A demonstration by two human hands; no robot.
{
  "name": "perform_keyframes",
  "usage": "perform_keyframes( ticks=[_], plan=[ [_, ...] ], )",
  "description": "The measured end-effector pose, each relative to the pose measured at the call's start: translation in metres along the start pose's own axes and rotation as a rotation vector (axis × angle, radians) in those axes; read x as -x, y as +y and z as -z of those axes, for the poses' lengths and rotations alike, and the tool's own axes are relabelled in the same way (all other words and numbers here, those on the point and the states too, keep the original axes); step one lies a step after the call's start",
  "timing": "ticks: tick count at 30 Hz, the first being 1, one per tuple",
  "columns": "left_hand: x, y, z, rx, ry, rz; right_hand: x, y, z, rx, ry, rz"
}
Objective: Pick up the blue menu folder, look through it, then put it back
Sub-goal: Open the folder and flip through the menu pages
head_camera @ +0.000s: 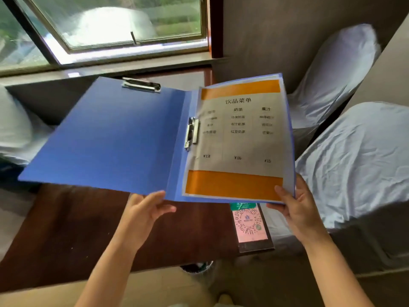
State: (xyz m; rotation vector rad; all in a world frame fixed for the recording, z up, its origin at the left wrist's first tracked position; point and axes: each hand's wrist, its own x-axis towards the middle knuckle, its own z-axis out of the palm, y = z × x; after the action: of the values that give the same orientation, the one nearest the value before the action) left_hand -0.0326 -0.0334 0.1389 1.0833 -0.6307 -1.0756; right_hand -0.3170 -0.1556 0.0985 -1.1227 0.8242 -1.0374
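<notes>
The blue menu folder (115,138) is held open in the air above a dark wooden table (73,227). Its left flap is bare blue with a metal clip at the top. The right side carries a menu page (239,138) with orange bands, clamped by a metal clip at the spine. My right hand (296,207) grips the folder's lower right corner, thumb on the page. My left hand (143,209) is just under the folder's lower edge near the spine, fingers spread; whether it touches the folder is unclear.
A QR code card (249,224) lies on the table's right end, below the folder. Chairs in white covers (354,156) stand at the right, another at the left (13,129). A window (115,23) and its sill are behind the table. A bin (197,267) shows under the table edge.
</notes>
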Motion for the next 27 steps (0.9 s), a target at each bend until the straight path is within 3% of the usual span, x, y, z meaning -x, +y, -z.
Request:
perform_keyframes(
  ticks=[4, 8, 14, 17, 23, 27],
  plan=[
    [0.004, -0.017, 0.002, 0.098, -0.004, 0.035, -0.002, -0.003, -0.003, 0.08, 0.001, 0.021],
    [-0.004, -0.022, 0.002, 0.128, 0.124, 0.094, -0.001, -0.006, -0.008, 0.143, -0.026, 0.048],
    [-0.01, -0.017, 0.002, 0.268, 0.099, -0.012, -0.01, -0.025, -0.007, 0.155, -0.012, 0.132],
    [-0.016, -0.016, -0.001, 0.274, 0.052, 0.033, -0.013, -0.03, -0.003, 0.212, -0.022, 0.087],
    [-0.009, -0.034, -0.005, 0.258, 0.179, 0.097, -0.017, -0.041, 0.016, 0.14, -0.196, -0.061],
    [-0.01, -0.039, -0.004, 0.303, 0.194, 0.116, -0.023, -0.039, 0.015, 0.21, -0.132, -0.023]
  ],
)
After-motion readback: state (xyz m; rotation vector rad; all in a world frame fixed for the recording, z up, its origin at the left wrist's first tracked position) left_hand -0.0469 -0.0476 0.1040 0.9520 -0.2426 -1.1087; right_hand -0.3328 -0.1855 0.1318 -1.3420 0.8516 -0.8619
